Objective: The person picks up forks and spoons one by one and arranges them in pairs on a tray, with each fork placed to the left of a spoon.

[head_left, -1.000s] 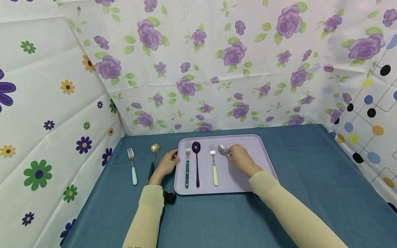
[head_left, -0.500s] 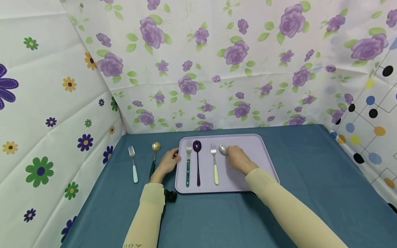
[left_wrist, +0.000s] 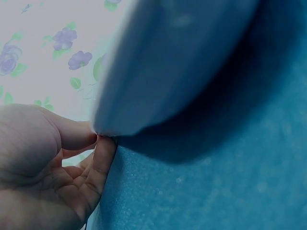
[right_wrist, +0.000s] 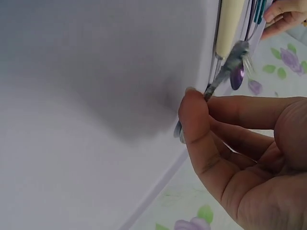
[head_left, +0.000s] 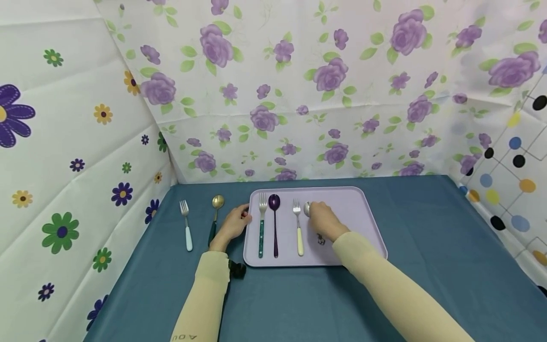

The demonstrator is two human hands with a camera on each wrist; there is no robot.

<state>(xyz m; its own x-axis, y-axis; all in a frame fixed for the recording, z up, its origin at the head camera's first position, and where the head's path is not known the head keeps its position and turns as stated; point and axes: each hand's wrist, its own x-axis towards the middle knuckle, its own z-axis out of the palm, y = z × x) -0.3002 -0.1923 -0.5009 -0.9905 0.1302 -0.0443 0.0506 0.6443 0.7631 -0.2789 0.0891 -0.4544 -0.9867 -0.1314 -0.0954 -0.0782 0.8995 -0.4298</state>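
My right hand [head_left: 325, 221] pinches a small spoon over the lilac tray [head_left: 350, 204]. Its silver bowl [head_left: 307, 209] shows beyond my fingers, and its patterned handle end [head_left: 321, 239] shows below the hand; the middle is hidden. In the right wrist view the patterned handle [right_wrist: 232, 62] sticks up from between thumb and fingertip. My left hand [head_left: 233, 223] grips the tray's left rim, and the left wrist view shows thumb and finger meeting at its edge [left_wrist: 139, 96]. Left of the spoon lie a yellow-handled fork [head_left: 298, 228], a purple spoon [head_left: 275, 223] and a green-handled fork [head_left: 261, 228].
On the blue tablecloth [head_left: 290, 304], left of the tray, lie a gold spoon [head_left: 218, 202] with a dark green handle, partly behind my left hand, and a fork with a pale blue handle [head_left: 188, 237]. Flowered cloth [head_left: 239, 95] hangs behind and at the sides.
My right hand has shifted slightly left toward the yellow-handled fork with the spoon, which has turned so its handle end shows. The left hand stays at the tray's rim.
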